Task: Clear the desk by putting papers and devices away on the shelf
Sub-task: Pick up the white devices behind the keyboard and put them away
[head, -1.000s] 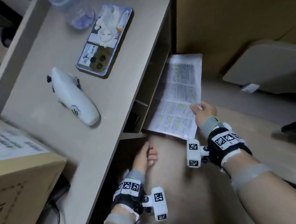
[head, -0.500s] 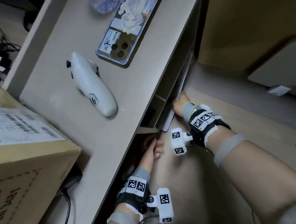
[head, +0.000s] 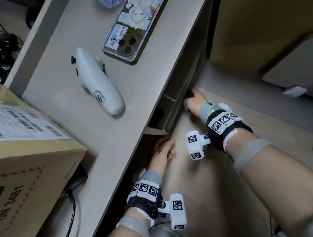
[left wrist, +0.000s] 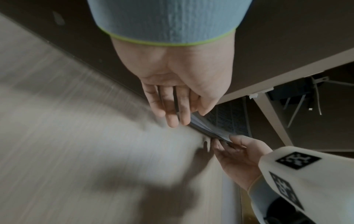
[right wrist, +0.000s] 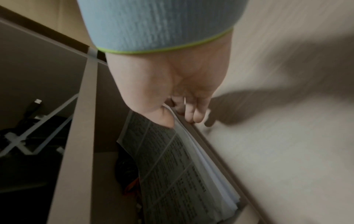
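Right hand pinches the stack of papers at its near corner, thumb on the printed top sheet, fingers underneath; the stack sits inside the shelf under the desk. Left hand holds nothing, fingers straight and close together, just beside the stack's edge. Phone and white controller lie on the desk, well up and left of both hands.
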The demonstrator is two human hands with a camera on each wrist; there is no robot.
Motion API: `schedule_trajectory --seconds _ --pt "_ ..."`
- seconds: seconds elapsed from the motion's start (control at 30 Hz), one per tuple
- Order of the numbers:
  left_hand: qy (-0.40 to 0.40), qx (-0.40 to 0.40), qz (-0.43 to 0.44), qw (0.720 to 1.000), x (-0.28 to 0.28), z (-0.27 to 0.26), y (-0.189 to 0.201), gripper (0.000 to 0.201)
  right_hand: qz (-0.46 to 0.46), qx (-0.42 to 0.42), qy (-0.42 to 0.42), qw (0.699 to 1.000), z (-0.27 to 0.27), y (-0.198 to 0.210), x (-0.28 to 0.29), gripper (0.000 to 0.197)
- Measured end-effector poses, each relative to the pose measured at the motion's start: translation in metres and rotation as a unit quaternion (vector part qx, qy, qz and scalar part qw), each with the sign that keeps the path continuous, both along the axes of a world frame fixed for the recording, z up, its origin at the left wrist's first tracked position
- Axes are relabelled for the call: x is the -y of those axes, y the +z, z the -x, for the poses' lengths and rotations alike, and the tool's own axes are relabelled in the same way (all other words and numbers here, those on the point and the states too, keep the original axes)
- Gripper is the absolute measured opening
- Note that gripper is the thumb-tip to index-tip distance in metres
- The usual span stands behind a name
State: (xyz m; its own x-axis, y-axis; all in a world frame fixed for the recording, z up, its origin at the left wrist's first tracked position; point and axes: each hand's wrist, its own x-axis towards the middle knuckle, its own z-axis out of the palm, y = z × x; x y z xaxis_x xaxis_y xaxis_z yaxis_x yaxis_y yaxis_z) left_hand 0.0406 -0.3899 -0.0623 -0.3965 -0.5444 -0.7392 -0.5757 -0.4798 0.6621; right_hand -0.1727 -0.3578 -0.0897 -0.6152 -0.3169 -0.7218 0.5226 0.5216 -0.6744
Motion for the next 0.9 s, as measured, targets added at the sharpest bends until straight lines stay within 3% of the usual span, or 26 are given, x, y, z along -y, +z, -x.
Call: schedule_trajectory --seconds 0.07,0.2,0.33,0.4,0.5,0.63,0.9 --pt "0.001 0.004 -0.005 1.0 -0.001 0.001 0.002 0.034 0.013 -0.003 -0.015 1.0 -0.002 -0.003 -0.001 0.075" --pt "-0.002 0.008 -0.009 1.0 -0.003 0.001 0.007 0.023 0.054 0.023 0.033 0.998 -0.005 -0.001 0.011 0.068" --pt "-0.033 0.026 0.0 0.999 -0.001 0.002 0.015 0.024 0.074 0.051 -0.026 0.996 -0.002 0.011 -0.002 0.072" --pt "-0.046 0.032 -0.001 0.998 -0.004 0.008 0.022 0.02 0.109 0.06 -0.041 0.991 -0.007 0.016 -0.023 0.059" --pt "-0.075 0.02 0.003 0.997 -0.023 0.018 0.032 0.021 0.134 0.071 -0.094 0.984 -0.022 0.032 -0.07 0.05" --pt "-0.148 -0.004 -0.006 0.989 -0.086 0.036 0.048 0.03 0.128 0.052 -0.171 0.975 -0.052 0.061 -0.168 0.073" --pt "-0.296 -0.062 -0.019 0.953 -0.248 0.039 0.079 0.025 0.104 0.029 -0.311 0.944 -0.117 0.107 -0.374 0.053"
